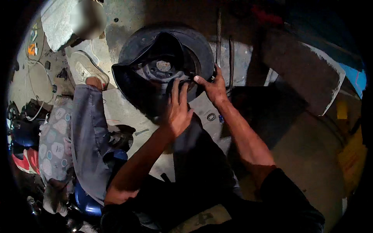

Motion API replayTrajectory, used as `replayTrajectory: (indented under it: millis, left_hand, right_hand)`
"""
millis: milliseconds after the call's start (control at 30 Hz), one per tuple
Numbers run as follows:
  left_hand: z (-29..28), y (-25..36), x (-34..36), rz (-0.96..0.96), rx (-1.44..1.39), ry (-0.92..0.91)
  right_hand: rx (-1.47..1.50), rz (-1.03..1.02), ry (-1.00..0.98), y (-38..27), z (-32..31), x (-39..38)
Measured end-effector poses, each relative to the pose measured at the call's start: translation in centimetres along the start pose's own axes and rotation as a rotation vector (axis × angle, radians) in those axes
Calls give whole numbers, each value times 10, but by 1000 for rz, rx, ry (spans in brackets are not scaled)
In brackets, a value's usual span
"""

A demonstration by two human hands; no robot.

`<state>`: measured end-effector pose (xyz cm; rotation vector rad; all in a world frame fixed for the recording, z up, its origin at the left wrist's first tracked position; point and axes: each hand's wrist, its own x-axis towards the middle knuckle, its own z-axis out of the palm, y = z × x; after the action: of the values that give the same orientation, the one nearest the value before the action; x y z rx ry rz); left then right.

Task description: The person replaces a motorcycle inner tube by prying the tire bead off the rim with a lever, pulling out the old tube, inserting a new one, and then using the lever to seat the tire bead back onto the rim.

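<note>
A black tire (134, 40) on a metal wheel rim (155, 71) lies on the floor ahead of me. Out of its near left side bulges a limp, folded piece of black rubber (126, 79) that looks like an inner tube. My left hand (179, 112) rests at the near side of the rim, fingers stretched out and close together, their tips on the rubber and rim edge. On the right side of the tire, my right hand (213, 87) is closed, thumb over the inner edge and fingers around the outside. What lies under both sets of fingertips is partly hidden.
Two long metal bars (231, 58) lie right of the tire. A small ring (211, 116) and a bolt-like piece (142, 132) are on the floor. At left are a person's shoe (87, 70) and grey trouser leg (89, 124). A pale slab (311, 73) stands at right.
</note>
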<state>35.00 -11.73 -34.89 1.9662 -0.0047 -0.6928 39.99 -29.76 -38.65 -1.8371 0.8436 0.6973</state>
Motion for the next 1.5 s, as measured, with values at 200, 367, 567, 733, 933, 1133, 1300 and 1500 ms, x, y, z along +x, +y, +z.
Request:
replayTrajectory:
  millis: [200,367,567,733,933,1133,1300,1500]
  left_hand:
    - [-36,-101,-39,505,946,-244]
    - [-73,-68,30,215,716,-160]
    - [-64,-74,60,118,623,-187]
    - [-64,-94,46,425,651,-97]
    - [-61,-77,-24,515,763,-626]
    - [-40,-88,-23,67,776,-384]
    - [-47,-120,-25,623,1290,-247]
    - [-40,-123,-15,672,1154,-195]
  right_hand:
    - [240,-60,131,57,30,-33]
    - [259,301,150,69,74,-65]
    - [388,287,246,71,122,-80]
    - [450,453,328,90,140,-60]
    - [557,404,329,92,138,-59]
    - [539,316,412,72,139,-57]
    - [578,370,441,59,141,-62]
    - [453,455,519,60,148,-62]
